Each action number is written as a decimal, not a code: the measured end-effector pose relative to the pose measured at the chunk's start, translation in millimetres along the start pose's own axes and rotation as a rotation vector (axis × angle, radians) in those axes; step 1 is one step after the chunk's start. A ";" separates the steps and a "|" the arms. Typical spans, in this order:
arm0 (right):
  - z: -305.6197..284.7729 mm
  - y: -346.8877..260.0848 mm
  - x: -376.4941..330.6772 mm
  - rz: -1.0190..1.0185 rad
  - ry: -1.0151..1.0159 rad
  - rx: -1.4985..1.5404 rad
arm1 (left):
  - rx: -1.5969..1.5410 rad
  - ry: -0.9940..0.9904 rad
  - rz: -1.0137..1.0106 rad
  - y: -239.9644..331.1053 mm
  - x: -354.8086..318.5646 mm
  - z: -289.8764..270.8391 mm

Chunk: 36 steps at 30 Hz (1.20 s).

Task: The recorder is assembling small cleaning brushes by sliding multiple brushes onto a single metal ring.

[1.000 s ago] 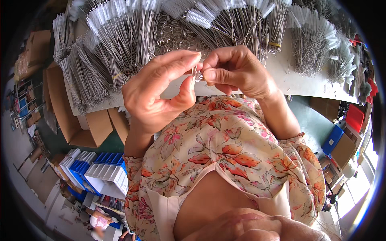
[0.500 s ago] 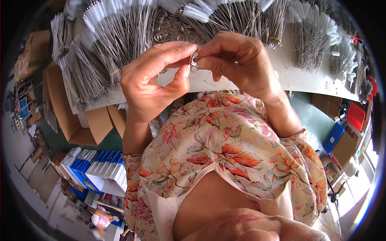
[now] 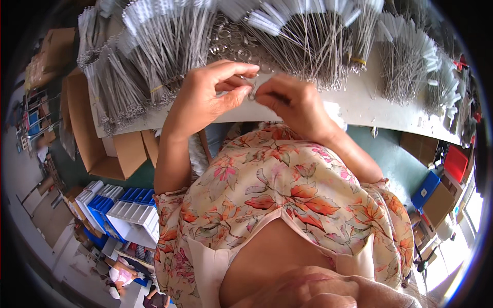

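Note:
My left hand (image 3: pixel 213 95) is raised over the table's near edge, its thumb and fingers pinching small metal rings (image 3: pixel 252 94). Opposite it, my right hand (image 3: pixel 295 100) is curled, with thumb and finger closed at the same rings; it is slightly blurred. The fingertips partly hide the rings, so I cannot tell how many there are. Beyond my hands, loose metal rings (image 3: pixel 226 38) lie scattered on the table (image 3: pixel 382 110). Bundles of thin wire brushes with white bristles flank them, one bundle (image 3: pixel 169 46) on the left and another (image 3: pixel 308 41) on the right.
More brushes (image 3: pixel 405 66) lie at the table's right side. An open cardboard box (image 3: pixel 84 123) stands below its left edge. Blue and white plastic bins (image 3: pixel 126 213) are farther down on the left. A red bin (image 3: pixel 455 160) and a blue panel (image 3: pixel 425 182) stand at the right.
Both hands have come slightly closer to my body, and my right hand has turned, its fingers curling in more. The rings between them have moved down a little with the hands.

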State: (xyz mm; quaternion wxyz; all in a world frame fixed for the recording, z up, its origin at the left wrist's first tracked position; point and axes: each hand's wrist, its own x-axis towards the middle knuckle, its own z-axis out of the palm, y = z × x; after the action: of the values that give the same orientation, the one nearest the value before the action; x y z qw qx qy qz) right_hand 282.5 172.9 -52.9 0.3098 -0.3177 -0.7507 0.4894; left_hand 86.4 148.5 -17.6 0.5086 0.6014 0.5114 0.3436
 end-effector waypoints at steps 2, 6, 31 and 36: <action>19.6 22.0 -7.0 0.021 -0.072 -0.130 | 0.295 0.060 -0.005 -6.1 7.0 -17.3; 40.4 42.8 -9.2 -0.192 -0.285 -0.461 | 0.562 0.602 -0.048 -16.9 31.3 -61.0; -99.6 47.9 41.4 0.398 0.569 -0.159 | -0.149 0.827 0.033 -38.5 -4.3 -85.7; -106.1 31.2 40.9 0.283 0.699 -0.002 | 0.258 1.118 -0.245 -51.2 -43.1 -147.5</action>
State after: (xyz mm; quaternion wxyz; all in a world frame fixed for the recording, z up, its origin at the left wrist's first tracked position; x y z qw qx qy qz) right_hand 345.5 271.8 -40.8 0.4765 -0.5664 -0.5487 0.3886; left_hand -75.3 143.3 -26.0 0.1204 0.3224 0.8056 0.4823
